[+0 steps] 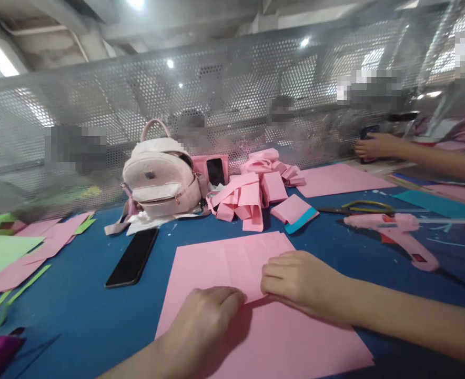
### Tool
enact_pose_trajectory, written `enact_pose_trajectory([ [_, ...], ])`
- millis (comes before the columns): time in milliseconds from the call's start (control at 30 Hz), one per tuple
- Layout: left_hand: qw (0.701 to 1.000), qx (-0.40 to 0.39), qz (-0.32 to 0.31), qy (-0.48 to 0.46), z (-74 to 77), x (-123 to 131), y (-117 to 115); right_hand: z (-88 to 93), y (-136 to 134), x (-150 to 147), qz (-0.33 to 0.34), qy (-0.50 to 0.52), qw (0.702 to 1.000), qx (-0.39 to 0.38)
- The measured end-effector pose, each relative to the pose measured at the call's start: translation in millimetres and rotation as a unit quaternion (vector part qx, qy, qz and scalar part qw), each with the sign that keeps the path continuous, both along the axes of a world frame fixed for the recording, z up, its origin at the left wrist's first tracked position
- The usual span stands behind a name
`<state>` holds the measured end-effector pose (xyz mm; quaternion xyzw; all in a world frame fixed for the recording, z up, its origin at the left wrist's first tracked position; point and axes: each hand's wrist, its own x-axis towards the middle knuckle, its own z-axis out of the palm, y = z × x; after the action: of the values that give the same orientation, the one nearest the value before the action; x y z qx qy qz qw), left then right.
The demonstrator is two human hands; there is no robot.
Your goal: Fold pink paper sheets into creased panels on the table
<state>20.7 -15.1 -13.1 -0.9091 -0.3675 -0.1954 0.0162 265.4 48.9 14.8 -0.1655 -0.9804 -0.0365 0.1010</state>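
Note:
Pink paper (pixel 212 263) lies in front of me on the blue table, with a creased piece on top of a larger flat sheet. My left hand (pixel 211 316) is closed on the near edge of the creased paper, thumb and fingers pinched together. Close by on the right, my right hand (pixel 301 281) is curled over the same edge, its fingers closed on the paper. Faint parallel creases run across the part beyond my hands. The thumb of my right hand is hidden.
A black phone (pixel 133 258) and a pale pink backpack (pixel 163 176) stand at the left. Folded pink paper strips (pixel 242 197) are piled beyond the sheet. Right of them lie scissors (pixel 359 208) and a pink glue gun (pixel 398 229). Another person's hand (pixel 378 146) holds a phone at far right.

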Motion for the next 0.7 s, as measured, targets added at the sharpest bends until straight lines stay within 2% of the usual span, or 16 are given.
enact_pose_trajectory([
  [167, 0.993, 0.113, 0.001, 0.023, -5.0, -1, 4, -2.7, 4, 4, 0.028, -0.055, 0.996, 0.062],
  [333, 0.985, 0.169, -0.032, 0.010, -12.0, -10, 2, -1.8, 1, 4, 0.020, -0.072, 0.997, 0.034],
  [467, 0.971, 0.233, -0.049, 0.024, -17.3, -17, 4, -14.8, 3, 5, 0.043, -0.063, 0.996, 0.034],
  [567, 0.970, 0.240, -0.040, 0.013, -20.9, -17, 11, -24.2, 6, 8, 0.071, -0.066, 0.992, 0.078],
  [700, 0.973, 0.226, -0.054, -0.003, -20.9, -11, 21, -26.4, 9, 10, 0.095, -0.075, 0.987, 0.105],
])
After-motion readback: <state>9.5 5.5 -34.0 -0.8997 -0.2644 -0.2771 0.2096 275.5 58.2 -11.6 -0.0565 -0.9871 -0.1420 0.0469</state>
